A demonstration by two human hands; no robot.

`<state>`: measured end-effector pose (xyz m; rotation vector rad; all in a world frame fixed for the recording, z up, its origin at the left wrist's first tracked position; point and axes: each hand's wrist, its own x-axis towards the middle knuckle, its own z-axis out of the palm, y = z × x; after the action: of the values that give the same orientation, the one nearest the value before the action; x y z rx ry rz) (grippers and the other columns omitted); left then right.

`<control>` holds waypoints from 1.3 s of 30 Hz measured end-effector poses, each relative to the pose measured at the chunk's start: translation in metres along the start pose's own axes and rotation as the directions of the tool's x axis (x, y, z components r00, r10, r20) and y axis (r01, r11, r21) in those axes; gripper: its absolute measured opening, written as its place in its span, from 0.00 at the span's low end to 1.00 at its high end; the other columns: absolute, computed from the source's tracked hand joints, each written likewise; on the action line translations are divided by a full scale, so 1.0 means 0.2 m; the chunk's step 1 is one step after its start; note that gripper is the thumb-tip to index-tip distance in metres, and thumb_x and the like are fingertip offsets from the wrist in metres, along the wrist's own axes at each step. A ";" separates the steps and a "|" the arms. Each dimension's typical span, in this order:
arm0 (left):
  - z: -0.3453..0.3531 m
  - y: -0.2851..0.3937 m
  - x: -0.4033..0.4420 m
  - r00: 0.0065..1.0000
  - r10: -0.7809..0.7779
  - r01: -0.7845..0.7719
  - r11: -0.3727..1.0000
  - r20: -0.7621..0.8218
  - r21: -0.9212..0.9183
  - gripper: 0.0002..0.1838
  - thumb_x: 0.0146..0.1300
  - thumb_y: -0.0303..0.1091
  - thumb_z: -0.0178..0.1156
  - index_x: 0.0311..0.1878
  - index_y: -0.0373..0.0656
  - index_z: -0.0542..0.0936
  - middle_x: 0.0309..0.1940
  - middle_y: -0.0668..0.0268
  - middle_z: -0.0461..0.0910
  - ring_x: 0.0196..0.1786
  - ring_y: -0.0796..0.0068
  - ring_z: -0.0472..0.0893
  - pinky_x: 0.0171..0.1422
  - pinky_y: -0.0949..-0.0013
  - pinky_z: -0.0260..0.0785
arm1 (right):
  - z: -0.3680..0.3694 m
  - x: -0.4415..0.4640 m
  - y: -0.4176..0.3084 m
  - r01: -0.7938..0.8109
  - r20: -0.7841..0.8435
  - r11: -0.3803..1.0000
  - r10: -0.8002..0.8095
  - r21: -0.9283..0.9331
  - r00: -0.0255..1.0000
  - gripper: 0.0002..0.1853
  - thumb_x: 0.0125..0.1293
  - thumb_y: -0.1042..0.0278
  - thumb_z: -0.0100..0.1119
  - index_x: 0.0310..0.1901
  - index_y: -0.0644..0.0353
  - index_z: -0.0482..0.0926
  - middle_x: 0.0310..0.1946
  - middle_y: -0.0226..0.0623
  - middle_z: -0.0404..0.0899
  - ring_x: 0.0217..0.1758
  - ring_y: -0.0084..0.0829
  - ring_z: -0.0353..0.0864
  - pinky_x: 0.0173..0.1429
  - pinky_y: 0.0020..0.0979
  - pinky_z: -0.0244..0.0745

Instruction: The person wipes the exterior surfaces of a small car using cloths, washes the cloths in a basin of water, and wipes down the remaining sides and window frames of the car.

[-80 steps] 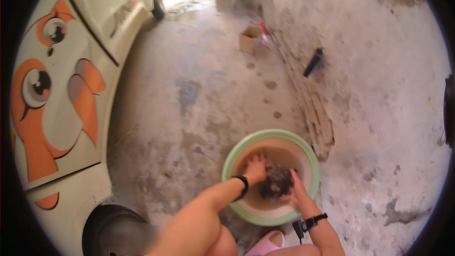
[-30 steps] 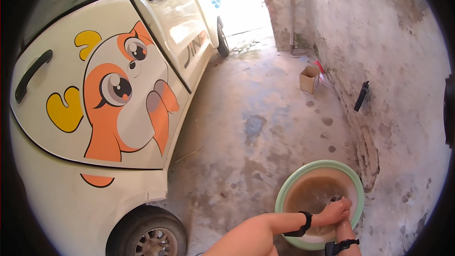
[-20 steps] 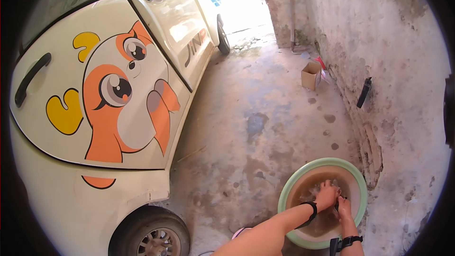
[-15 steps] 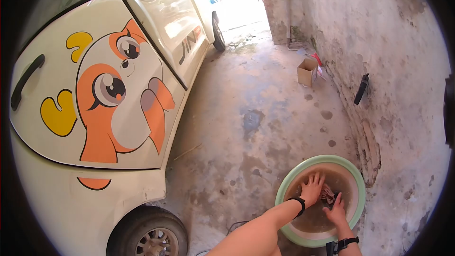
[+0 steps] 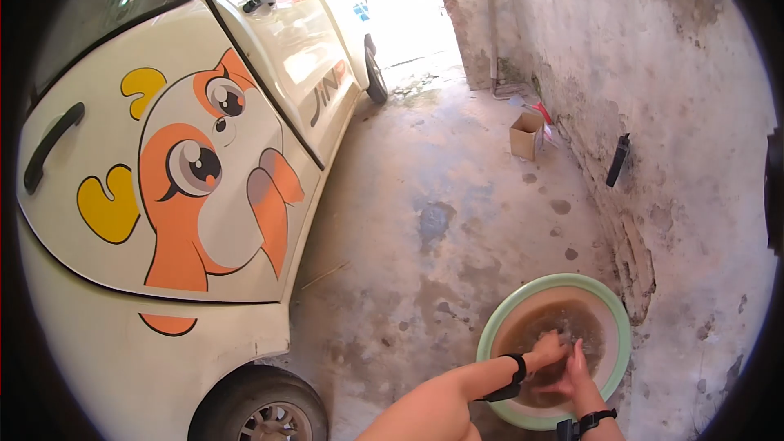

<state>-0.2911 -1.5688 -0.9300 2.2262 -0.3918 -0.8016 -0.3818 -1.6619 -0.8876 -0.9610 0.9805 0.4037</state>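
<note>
A round basin (image 5: 493,320) with a pale green rim holds brown, murky water, and both of my hands are in it. My left hand (image 5: 549,350) is closed at the water's surface, its fingers curled; what it grips, if anything, is hidden. Just beside it, my right hand (image 5: 576,377) has its fingers stretched upward and its thumb spread to the left, partly under water. The dark, pinkish cloth-like item seen earlier is hidden now. Black bands circle both wrists.
A cream vehicle (image 5: 245,331) with a cartoon animal decal stands on the left. Along the stained wall (image 5: 694,196) on the right are an open cardboard box (image 5: 525,140) and a black object (image 5: 618,160). The concrete floor (image 5: 392,196) has wet patches.
My left hand has gone from flat and spread to curled, moving down and right towards my right hand. The cloth-like item has dropped out of sight. The view has shifted slightly.
</note>
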 end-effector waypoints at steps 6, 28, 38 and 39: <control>0.18 0.29 -0.16 0.854 0.397 -0.457 0.881 -0.337 -0.122 0.22 0.61 0.44 0.59 0.44 0.30 0.75 0.39 0.37 0.79 0.47 0.39 0.79 0.54 0.47 0.70 | -0.20 0.10 -0.01 0.055 0.393 0.866 -0.281 0.497 0.876 0.41 0.66 0.25 0.43 0.65 0.56 0.69 0.59 0.40 0.76 0.63 0.43 0.75 0.64 0.49 0.71; -0.04 -0.30 0.01 0.751 0.618 -0.472 0.256 0.233 0.843 0.31 0.67 0.40 0.51 0.74 0.55 0.63 0.70 0.65 0.65 0.75 0.58 0.58 0.74 0.38 0.52 | -0.18 0.10 0.03 0.342 0.403 -0.264 -0.229 -0.902 0.886 0.54 0.57 0.48 0.67 0.77 0.58 0.44 0.73 0.60 0.53 0.75 0.61 0.54 0.74 0.48 0.56; -0.01 0.15 -0.09 0.985 0.026 -0.016 0.998 -0.170 0.060 0.25 0.63 0.38 0.59 0.61 0.38 0.70 0.58 0.41 0.73 0.56 0.35 0.76 0.60 0.47 0.70 | 0.01 -0.01 -0.12 0.027 0.109 0.992 -0.040 0.123 0.993 0.50 0.62 0.21 0.45 0.71 0.59 0.63 0.69 0.45 0.65 0.73 0.43 0.63 0.70 0.54 0.63; 0.04 0.21 -0.09 0.982 0.047 -0.057 0.997 -0.181 -0.046 0.24 0.63 0.39 0.60 0.59 0.37 0.70 0.53 0.41 0.76 0.53 0.37 0.78 0.57 0.47 0.71 | -0.07 0.15 -0.08 0.037 0.234 0.961 -0.105 0.276 0.967 0.46 0.63 0.21 0.44 0.68 0.57 0.67 0.64 0.45 0.69 0.68 0.45 0.68 0.67 0.59 0.64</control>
<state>-0.3113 -1.5936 -0.8964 2.2101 -0.3368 -0.5713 -0.3625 -1.6863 -0.9081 -0.6781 0.7482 0.3108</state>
